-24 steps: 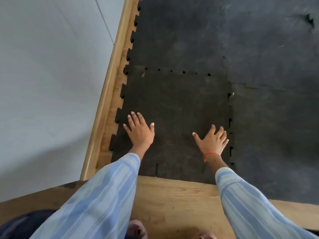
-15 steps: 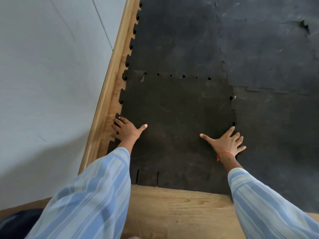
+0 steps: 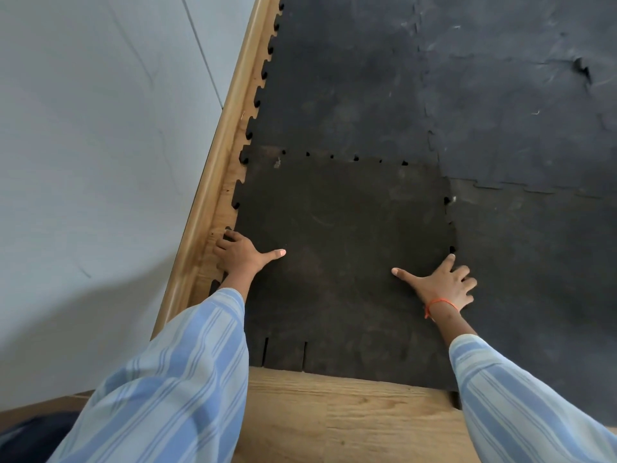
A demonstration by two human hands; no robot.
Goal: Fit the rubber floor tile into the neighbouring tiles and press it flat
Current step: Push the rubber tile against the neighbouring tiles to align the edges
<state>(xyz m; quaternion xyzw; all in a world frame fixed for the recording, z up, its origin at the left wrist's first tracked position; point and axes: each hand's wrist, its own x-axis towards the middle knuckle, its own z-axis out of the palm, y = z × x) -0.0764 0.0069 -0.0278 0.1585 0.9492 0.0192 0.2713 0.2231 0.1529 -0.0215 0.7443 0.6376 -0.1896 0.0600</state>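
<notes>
A dark brownish rubber tile (image 3: 340,235) with jigsaw edges lies on the floor among greyer neighbouring tiles, one beyond it (image 3: 344,88) and one to its right (image 3: 534,262). Small gaps show along its far seam and along the right seam. My left hand (image 3: 238,253) rests on the tile's left edge, fingers curled over the toothed rim, thumb stretched flat on the rubber. My right hand (image 3: 444,284) lies flat and spread across the right seam, fingers on the neighbouring tile, thumb on the brownish one.
A wooden skirting board (image 3: 217,182) runs along the pale wall (image 3: 93,145) at the left. Bare wooden floor (image 3: 350,419) lies in front of the tile's near edge. A torn spot (image 3: 582,70) marks a far grey tile.
Both hands slid outward from the tile's middle: the left to the left toothed edge, the right onto the right seam. Since half a second ago they have hardly moved.
</notes>
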